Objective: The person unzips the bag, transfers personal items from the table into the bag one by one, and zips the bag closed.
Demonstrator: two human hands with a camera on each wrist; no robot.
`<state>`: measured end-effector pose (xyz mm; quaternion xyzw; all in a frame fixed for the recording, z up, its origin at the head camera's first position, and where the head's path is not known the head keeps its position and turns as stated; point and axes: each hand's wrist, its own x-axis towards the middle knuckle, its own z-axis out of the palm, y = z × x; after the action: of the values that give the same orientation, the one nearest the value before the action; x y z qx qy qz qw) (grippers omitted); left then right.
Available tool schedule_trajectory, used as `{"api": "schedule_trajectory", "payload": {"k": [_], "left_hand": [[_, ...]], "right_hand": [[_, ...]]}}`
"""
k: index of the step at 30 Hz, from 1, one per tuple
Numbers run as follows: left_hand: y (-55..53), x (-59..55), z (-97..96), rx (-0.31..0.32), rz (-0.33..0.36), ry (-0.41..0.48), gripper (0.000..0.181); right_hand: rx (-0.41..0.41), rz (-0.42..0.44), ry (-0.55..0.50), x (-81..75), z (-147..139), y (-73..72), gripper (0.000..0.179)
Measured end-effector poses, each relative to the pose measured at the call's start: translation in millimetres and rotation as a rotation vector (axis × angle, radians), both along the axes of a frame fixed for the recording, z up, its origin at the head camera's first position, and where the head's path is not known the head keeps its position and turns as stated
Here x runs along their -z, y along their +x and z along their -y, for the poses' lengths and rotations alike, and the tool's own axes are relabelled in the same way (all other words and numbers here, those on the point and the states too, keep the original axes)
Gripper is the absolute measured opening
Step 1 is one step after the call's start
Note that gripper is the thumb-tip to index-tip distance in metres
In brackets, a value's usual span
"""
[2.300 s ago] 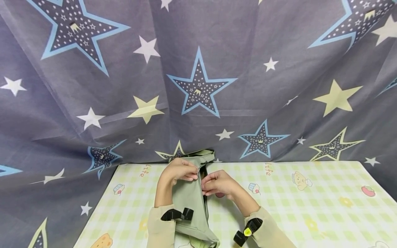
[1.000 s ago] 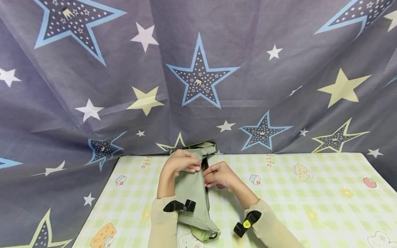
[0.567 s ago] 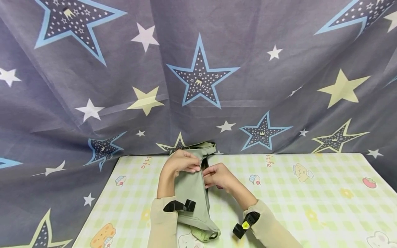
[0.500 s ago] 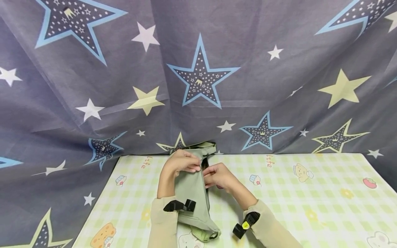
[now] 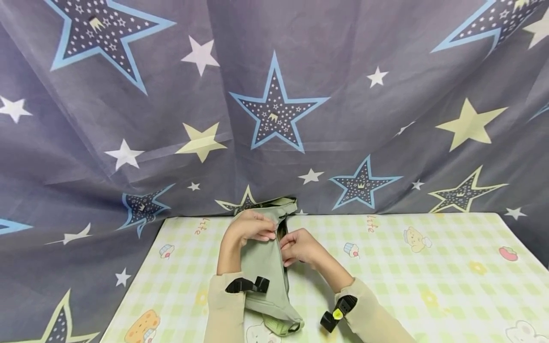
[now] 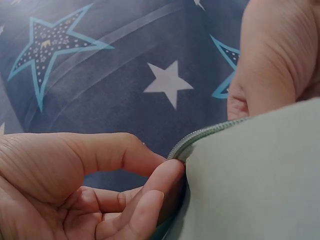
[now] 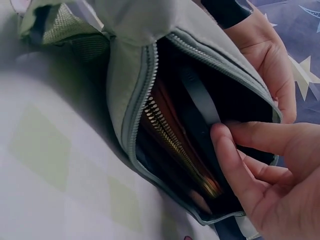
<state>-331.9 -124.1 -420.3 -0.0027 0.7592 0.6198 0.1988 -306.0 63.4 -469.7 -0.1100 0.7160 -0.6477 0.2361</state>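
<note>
A sage-green zippered waist bag [image 5: 263,276] stands on its side on the table, its opening facing right. My left hand [image 5: 250,227] pinches the upper zipper edge [image 6: 200,134] between thumb and fingers. From the right, my right hand [image 5: 302,247] reaches in at the opening. Inside, the right wrist view shows a brown pouch [image 7: 167,132] with a brass zipper, and beside it a smooth dark-grey band [image 7: 200,97]. My right thumb and index finger pinch the lower end of this band; the rest of what it belongs to is hidden in the bag.
A green-and-white checked cloth [image 5: 386,286] with cartoon prints covers the table. Behind its far edge hangs a grey star-patterned curtain [image 5: 334,124], close to the bag's far end. The bag's webbing strap [image 7: 65,25] and buckle lie at its near end.
The right hand's fingers have shifted slightly at the bag's opening. The left hand keeps its hold on the zipper edge, and the head view has tilted a little.
</note>
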Motion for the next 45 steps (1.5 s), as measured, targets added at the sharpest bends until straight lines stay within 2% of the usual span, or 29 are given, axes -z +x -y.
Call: {"api": "schedule_trajectory", "payload": {"k": [5,10,21,26,31,34,37,41,45], "left_hand": [[4.0,3.7,0.6,0.018,-0.01,-0.021,0.025],[8.3,2.3,1.2,0.017,-0.022,-0.037,0.025],[16.4,2.4,1.6,-0.002,-0.029,-0.082,0.023],[22.9,-7.2,1.1,-0.017,-0.121,-0.081,0.026],[29.6,-23.2,-8.0,-0.009,-0.209,-0.106,0.028],[22.4,-31.0,-16.0,0.004,-0.23,-0.176,0.025],[9.6,-39.9,-22.2,-0.008,-0.267,-0.272,0.021],[-6.7,-46.6,-28.5,-0.04,-0.311,-0.42,0.014],[-18.8,-44.6,-33.3,-0.061,-0.294,-0.556,0.017]], "right_hand": [[-0.028,0.009,-0.001,-0.2,-1.0,3.7,0.019],[-0.057,0.026,-0.008,-4.5,-2.5,5.1,0.021],[-0.021,0.042,0.003,-8.4,-5.0,7.6,0.025],[0.005,0.025,-0.016,-13.4,-7.5,7.4,0.026],[0.101,0.001,-0.058,-28.6,-18.9,5.3,0.035],[0.185,-0.008,-0.078,-35.4,-27.2,4.7,0.04],[0.219,0.021,-0.072,-36.1,-31.4,7.0,0.045],[0.154,0.134,-0.071,-35.2,-34.2,13.5,0.056],[0.074,0.313,-0.133,-32.8,-37.6,22.7,0.069]]}}
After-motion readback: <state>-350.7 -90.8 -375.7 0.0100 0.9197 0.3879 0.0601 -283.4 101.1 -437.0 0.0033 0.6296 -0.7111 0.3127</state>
